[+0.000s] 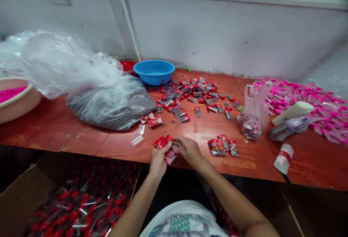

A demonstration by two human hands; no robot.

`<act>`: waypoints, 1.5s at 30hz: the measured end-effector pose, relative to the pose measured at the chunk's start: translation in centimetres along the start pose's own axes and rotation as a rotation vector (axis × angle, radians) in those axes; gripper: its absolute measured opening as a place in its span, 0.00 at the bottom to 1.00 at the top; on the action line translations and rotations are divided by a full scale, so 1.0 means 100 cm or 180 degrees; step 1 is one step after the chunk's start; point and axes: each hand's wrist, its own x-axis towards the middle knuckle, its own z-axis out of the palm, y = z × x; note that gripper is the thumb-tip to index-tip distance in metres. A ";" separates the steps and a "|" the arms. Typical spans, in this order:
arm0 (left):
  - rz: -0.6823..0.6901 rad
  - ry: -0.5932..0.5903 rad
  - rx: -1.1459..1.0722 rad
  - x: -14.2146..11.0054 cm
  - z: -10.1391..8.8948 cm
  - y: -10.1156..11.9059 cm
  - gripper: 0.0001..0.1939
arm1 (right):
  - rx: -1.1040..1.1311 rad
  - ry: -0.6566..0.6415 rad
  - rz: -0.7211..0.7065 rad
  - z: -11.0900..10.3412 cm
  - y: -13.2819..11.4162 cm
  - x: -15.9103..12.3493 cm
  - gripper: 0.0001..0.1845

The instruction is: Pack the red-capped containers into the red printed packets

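Observation:
At the table's front edge, my left hand (pixel 159 161) is closed on a small fanned bunch of red printed packets (pixel 162 141). My right hand (pixel 189 151) meets the bunch from the right, its fingers pinched at the packets' edge; what lies between those fingertips is hidden. Two similar red packets (pixel 155 121) lie just beyond, beside small clear plastic tubes (pixel 138 141). To the right of my hands rests a group of filled red packets (pixel 223 145) with dark contents. Farther back spreads a pile of small clear containers with red caps (pixel 190 94) and dark contents.
A large clear bag of dark pieces (pixel 114 103) and a blue basin (pixel 154 71) stand behind. Rightward are a tied plastic bag (pixel 252 121), a bottle (pixel 285 130), a roll (pixel 284 157) and pink items (pixel 304 103). Below left, a carton (pixel 25 190) holds red-capped containers.

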 end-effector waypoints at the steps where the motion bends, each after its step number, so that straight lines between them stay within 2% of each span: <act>1: -0.0039 0.0036 -0.0051 0.004 -0.002 0.004 0.12 | -0.0234 -0.0128 0.0131 -0.002 0.003 0.011 0.13; 3: -0.0177 0.0093 -0.0146 0.011 -0.005 0.011 0.10 | -0.0701 -0.0186 0.0516 -0.005 0.012 0.034 0.15; 6: -0.0391 0.0194 -0.0241 0.018 -0.008 0.017 0.07 | -0.1041 0.0008 0.0902 -0.005 0.030 0.067 0.20; 9: -0.0409 0.0294 -0.0319 0.020 -0.010 0.019 0.06 | -0.1374 0.0047 0.1093 0.001 0.042 0.080 0.23; 12: -0.0342 0.0255 -0.0358 0.021 -0.012 0.018 0.07 | -0.1682 0.0057 0.1040 0.008 0.043 0.066 0.19; 16: -0.0381 0.0285 -0.0334 0.020 -0.014 0.013 0.06 | -0.1708 0.0063 0.0811 0.006 0.041 0.028 0.14; 19: -0.0521 0.0232 -0.0401 0.019 -0.011 0.007 0.05 | -0.1468 0.0066 0.0715 -0.001 0.043 0.003 0.13; 22: -0.0723 0.0185 -0.0519 0.015 -0.004 0.003 0.03 | -0.0931 0.0236 0.0594 -0.005 0.045 -0.014 0.11; 25: -0.0887 0.0191 -0.0602 0.010 0.003 0.002 0.02 | 0.0111 0.0593 0.0707 -0.005 0.039 -0.028 0.12; 27: -0.0900 0.0171 -0.0616 0.007 0.006 0.002 0.03 | 0.0906 0.0868 0.0833 -0.005 0.029 -0.038 0.19; 30: -0.0847 0.0129 -0.0575 0.002 0.008 0.000 0.03 | 0.1661 0.1015 0.0767 -0.011 0.007 -0.051 0.22; 32: -0.0818 0.0083 -0.0530 0.000 0.009 -0.004 0.03 | 0.1723 0.1035 0.0652 -0.016 -0.005 -0.056 0.21; 35: -0.0775 -0.0019 -0.0408 -0.004 0.013 -0.009 0.03 | 0.1449 0.1117 0.0559 -0.022 -0.014 -0.060 0.19; 40: -0.0611 -0.0109 -0.0185 -0.013 0.018 -0.012 0.07 | 0.1215 0.0943 0.0494 -0.025 -0.011 -0.063 0.20; 45: -0.0304 -0.0143 0.0008 -0.018 0.020 -0.010 0.10 | 0.1657 0.0614 0.0612 -0.026 -0.006 -0.066 0.20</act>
